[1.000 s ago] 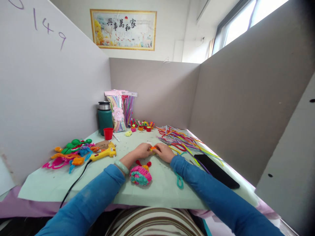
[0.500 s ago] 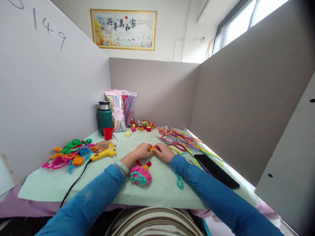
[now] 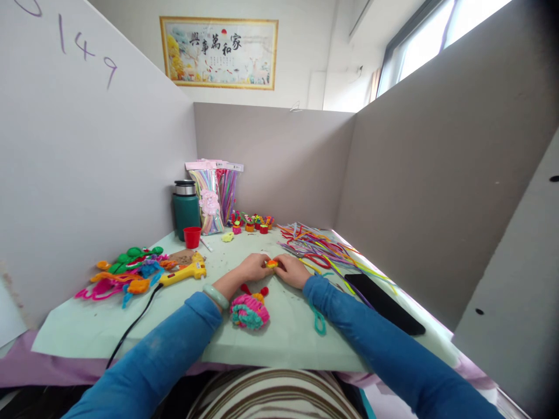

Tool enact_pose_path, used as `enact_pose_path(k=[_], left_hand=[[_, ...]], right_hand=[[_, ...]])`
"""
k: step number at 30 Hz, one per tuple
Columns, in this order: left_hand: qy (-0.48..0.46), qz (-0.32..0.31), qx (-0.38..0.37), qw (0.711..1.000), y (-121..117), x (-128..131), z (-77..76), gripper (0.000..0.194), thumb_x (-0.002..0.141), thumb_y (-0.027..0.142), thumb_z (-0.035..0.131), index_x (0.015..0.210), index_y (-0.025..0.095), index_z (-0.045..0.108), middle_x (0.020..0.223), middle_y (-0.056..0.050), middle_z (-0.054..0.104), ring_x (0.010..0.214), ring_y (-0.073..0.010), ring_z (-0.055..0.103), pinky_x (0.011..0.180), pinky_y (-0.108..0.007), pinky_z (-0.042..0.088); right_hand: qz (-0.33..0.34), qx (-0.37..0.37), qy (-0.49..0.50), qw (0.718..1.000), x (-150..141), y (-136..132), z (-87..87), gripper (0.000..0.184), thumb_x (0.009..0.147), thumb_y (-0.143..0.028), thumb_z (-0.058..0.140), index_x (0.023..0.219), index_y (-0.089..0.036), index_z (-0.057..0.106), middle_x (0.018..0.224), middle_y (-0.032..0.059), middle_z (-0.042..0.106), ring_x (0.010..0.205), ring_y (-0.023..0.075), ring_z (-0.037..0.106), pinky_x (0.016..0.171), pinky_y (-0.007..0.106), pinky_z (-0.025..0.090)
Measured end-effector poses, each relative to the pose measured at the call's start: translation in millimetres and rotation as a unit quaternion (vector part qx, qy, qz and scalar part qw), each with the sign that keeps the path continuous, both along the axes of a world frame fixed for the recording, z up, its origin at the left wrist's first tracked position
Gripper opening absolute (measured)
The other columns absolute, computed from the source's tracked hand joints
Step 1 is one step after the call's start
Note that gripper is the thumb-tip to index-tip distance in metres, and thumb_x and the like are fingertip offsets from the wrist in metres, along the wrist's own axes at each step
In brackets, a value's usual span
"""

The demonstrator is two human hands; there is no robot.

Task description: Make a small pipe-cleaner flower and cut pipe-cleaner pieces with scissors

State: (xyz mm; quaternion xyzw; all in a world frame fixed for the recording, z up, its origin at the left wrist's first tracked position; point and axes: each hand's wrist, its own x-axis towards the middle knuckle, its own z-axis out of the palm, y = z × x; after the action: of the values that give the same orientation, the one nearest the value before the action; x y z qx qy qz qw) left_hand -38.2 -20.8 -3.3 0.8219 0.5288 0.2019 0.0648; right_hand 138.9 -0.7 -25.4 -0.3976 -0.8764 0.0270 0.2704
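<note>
My left hand (image 3: 250, 268) and my right hand (image 3: 295, 272) meet over the pale green mat (image 3: 87, 329), both pinching a small orange and yellow pipe-cleaner piece (image 3: 271, 264) between their fingertips. A jade bangle (image 3: 215, 295) sits on my left wrist. Just in front of my hands lies a pink, teal and yellow coiled pipe-cleaner ball (image 3: 249, 311) with red and orange bits at its top. A teal pipe-cleaner loop (image 3: 319, 321) lies under my right forearm.
A yellow glue gun (image 3: 183, 273) with a black cord lies left, beside finished pipe-cleaner shapes (image 3: 128, 269). Behind stand a green flask (image 3: 186, 209), a red cup (image 3: 192, 237), pipe-cleaner packs (image 3: 216, 195) and small figures (image 3: 253, 222). Loose pipe cleaners (image 3: 323, 247) and a black phone (image 3: 384, 302) lie right. Partition walls enclose the desk.
My fingers have shifted slightly on the small orange piece; everything else stays put.
</note>
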Motion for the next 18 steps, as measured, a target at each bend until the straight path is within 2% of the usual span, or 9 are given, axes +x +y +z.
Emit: enact_pose_path(k=[4, 12, 18], left_hand=[[-0.012, 0.004, -0.003, 1.0, 1.8, 0.4, -0.9, 0.033, 0.077, 0.045, 0.057, 0.086, 0.015, 0.067, 0.075, -0.004, 0.066, 0.066, -0.0152, 0.055, 0.058, -0.023, 0.037], [-0.032, 0.027, 0.0, 0.999, 1.6, 4.6, -1.6, 0.025, 0.077, 0.034, 0.056, 0.088, 0.013, 0.066, 0.076, -0.004, 0.067, 0.068, -0.0151, 0.056, 0.06, -0.023, 0.038], [-0.043, 0.035, 0.002, 0.998, 5.6, 2.7, -2.6, 0.031, 0.073, 0.041, 0.06, 0.087, 0.014, 0.068, 0.078, -0.005, 0.068, 0.07, -0.0163, 0.058, 0.061, -0.024, 0.038]], right_hand=[[-0.004, 0.01, -0.017, 1.0, -1.1, -0.2, -1.2, 0.021, 0.082, -0.022, 0.053, 0.1, -0.016, 0.062, 0.093, 0.0067, 0.061, 0.082, 0.0159, 0.055, 0.072, 0.025, 0.038], [-0.041, 0.055, -0.033, 0.997, -7.1, -4.9, 0.2, 0.022, 0.083, -0.019, 0.049, 0.101, -0.015, 0.061, 0.098, 0.0085, 0.06, 0.086, 0.0167, 0.054, 0.074, 0.026, 0.039], [-0.057, 0.022, 0.006, 0.998, -5.3, -0.8, -3.4, 0.029, 0.081, -0.02, 0.053, 0.108, -0.015, 0.059, 0.1, 0.0077, 0.064, 0.084, 0.0166, 0.057, 0.072, 0.026, 0.039]])
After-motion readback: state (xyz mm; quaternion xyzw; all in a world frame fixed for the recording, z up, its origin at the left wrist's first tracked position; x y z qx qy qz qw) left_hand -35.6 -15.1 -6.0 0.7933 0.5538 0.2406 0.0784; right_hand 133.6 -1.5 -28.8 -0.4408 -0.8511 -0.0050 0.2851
